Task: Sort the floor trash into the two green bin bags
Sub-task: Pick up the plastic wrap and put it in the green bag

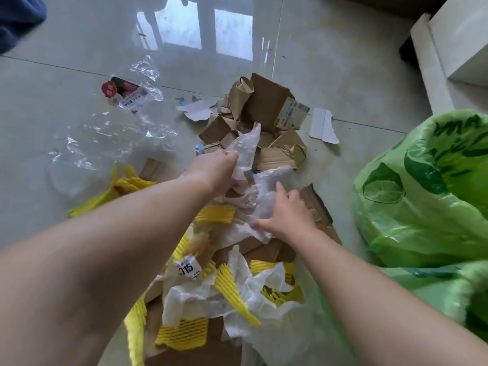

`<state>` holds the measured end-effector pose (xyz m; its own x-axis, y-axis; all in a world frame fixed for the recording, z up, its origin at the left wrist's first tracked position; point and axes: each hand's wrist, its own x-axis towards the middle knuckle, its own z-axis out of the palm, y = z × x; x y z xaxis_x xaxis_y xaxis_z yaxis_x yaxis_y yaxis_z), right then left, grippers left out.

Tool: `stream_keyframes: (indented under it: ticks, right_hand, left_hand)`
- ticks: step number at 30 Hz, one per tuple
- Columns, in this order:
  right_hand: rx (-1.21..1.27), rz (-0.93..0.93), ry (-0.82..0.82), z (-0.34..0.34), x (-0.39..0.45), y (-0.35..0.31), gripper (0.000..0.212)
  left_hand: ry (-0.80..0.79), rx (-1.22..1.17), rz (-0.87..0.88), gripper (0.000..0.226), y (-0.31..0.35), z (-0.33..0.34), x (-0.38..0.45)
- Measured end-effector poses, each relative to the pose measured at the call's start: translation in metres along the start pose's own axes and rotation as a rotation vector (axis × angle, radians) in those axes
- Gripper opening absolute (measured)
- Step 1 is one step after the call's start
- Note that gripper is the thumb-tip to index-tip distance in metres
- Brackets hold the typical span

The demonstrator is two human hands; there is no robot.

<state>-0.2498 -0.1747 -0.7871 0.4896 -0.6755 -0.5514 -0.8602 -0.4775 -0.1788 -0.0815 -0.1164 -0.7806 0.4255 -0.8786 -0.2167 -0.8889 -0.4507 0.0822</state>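
1. A small white paper label (189, 268) among the yellow foam netting (182, 336) reads "015" in black digits.
2. Print on the red-and-white label inside the clear plastic wrapper (124, 94) is too small to read.
3. The shipping label on the torn brown cardboard box (291, 114) is illegible.
4. Dark lettering on the green plastic bin bag (433, 180) is cut off and unreadable.

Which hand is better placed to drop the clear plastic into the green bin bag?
Right hand: it rests on the clear plastic and is nearer the green bin bag. The left hand grips it farther away.
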Motion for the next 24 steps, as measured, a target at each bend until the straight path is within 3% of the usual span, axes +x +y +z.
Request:
stream_keyframes:
  ticks: [4, 12, 19, 24]
  right_hand:
    - [0.088, 0.021, 0.110, 0.009, 0.007, 0.001, 0.071]
    - [0.219, 0.003, 0.354, -0.013, -0.012, 0.001, 0.023]
    - [0.595, 0.037, 0.520, -0.047, -0.069, -0.001, 0.005]
    - [0.672, 0.013, 0.656, -0.090, -0.136, 0.012, 0.017]
  left_hand:
    - [0.098, 0.050, 0.050, 0.029, -0.005, -0.003, -0.003]
    - [0.215, 0.009, 0.073, 0.025, -0.011, -0.029, -0.022]
    - [0.245, -0.182, 0.031, 0.001, 0.005, -0.076, -0.070]
    - [0.363, -0.312, 0.034, 0.012, 0.028, -0.130, -0.111]
